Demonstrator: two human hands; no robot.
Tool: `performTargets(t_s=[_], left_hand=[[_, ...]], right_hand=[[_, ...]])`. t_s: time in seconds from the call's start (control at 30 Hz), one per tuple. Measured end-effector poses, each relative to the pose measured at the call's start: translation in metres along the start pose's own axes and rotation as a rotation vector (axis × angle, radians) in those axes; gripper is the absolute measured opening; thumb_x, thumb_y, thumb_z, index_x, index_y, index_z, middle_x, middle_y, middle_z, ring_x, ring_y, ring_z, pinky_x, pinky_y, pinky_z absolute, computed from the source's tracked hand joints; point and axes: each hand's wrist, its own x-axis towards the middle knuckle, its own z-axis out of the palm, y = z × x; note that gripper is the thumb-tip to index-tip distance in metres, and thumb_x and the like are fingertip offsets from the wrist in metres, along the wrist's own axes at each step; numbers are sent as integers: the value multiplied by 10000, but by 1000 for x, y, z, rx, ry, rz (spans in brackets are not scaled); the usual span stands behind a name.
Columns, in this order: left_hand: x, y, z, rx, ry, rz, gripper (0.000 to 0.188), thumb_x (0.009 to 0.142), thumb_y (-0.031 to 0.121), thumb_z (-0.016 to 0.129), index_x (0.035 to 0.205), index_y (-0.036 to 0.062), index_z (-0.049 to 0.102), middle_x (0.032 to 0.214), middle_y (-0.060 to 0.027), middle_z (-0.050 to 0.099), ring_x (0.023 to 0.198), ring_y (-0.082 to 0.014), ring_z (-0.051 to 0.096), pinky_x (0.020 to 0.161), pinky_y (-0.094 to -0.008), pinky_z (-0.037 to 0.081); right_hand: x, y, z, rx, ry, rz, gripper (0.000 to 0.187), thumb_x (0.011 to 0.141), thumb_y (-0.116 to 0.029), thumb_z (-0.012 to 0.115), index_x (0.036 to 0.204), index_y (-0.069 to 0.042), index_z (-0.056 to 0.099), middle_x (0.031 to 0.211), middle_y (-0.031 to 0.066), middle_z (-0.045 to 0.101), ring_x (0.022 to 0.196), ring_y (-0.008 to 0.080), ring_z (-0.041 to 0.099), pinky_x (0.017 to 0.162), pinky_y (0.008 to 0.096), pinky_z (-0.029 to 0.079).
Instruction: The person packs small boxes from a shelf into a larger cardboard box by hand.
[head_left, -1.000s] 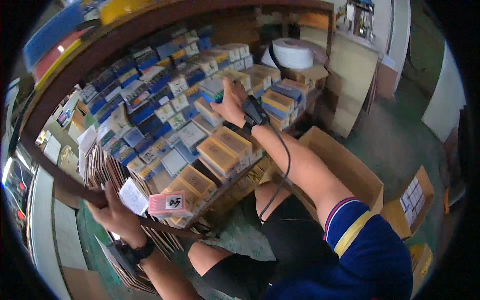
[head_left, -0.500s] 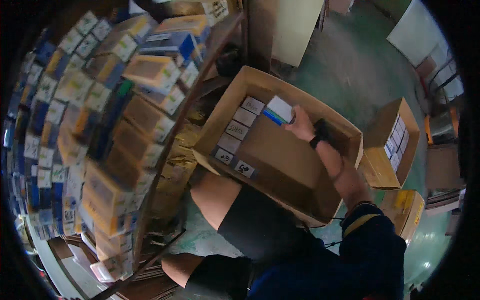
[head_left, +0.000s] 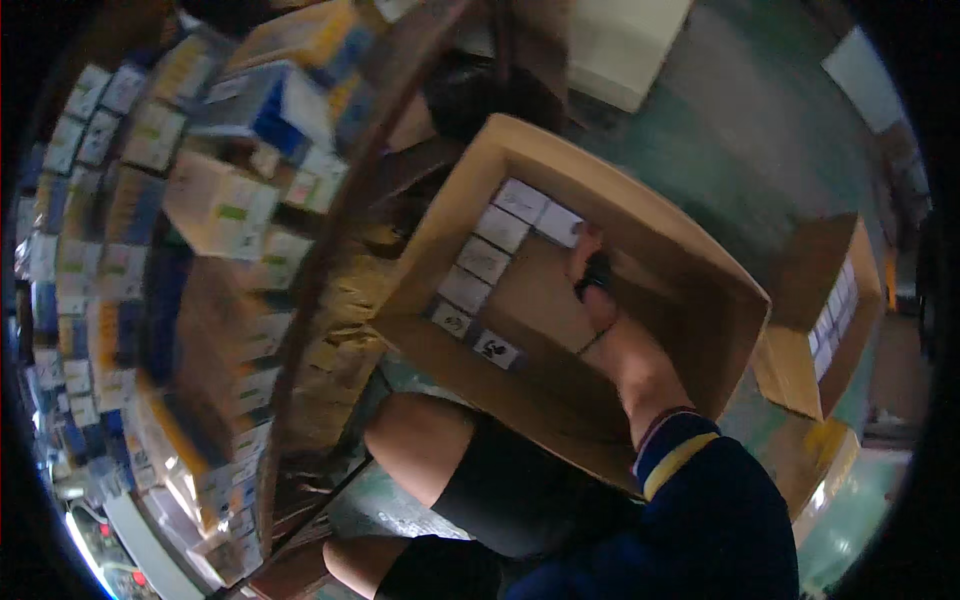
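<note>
Right hand (head_left: 585,252) is down inside the big cardboard carton (head_left: 690,268), at the right end of a white box (head_left: 556,220). That box sits by the carton's far wall, just beside the corner box (head_left: 521,199) of the row along the left side.

Risks, my call: the white box could catch an edge on the corner box and sit crooked, if it is pushed in at an angle. Too much sideways push could also skew the row (head_left: 481,261). Fingers might get pinched against the far wall, since the gap there looks tight. No box backs its right end, so a knock from the wrist as the arm lifts could turn it. The labelled box (head_left: 497,349) near the close wall lies well apart from the hand, so low risk there.

Grip: fingers look bunched, barely spread, and touch the end of the white box. Blur and the hand's own angle hide the fingertips, so can't tell if they pinch it or only rest on it. Left hand is out of view.
</note>
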Motion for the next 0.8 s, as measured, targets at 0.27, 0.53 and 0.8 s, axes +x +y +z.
performTargets(t_s=[0.27,0.53,0.8], left_hand=[[-30,64,63,-1033,150,-461,53,1018,164,574,969,145,564,653,73,366,566,-39,344,518,-232,298],[-36,124,46,-1160,291,-608,154,959,122,676,916,148,530,657,73,354,550,-35,314,502,-222,257],[-42,123,56,-1184,301,-522,138,964,106,649,958,87,513,759,58,395,639,-42,356,547,-225,252]], right_hand=[[41,-44,-108,-589,-367,-764,244,859,-207,785,943,-3,682,842,130,663,813,235,652,728,376,543],[-237,-449,-130,366,-751,-1024,69,977,-27,641,1031,-23,599,919,3,614,835,60,586,753,251,508],[-371,-583,-33,338,-772,-1398,235,925,-138,732,1093,-26,611,918,92,686,823,203,670,720,340,534]])
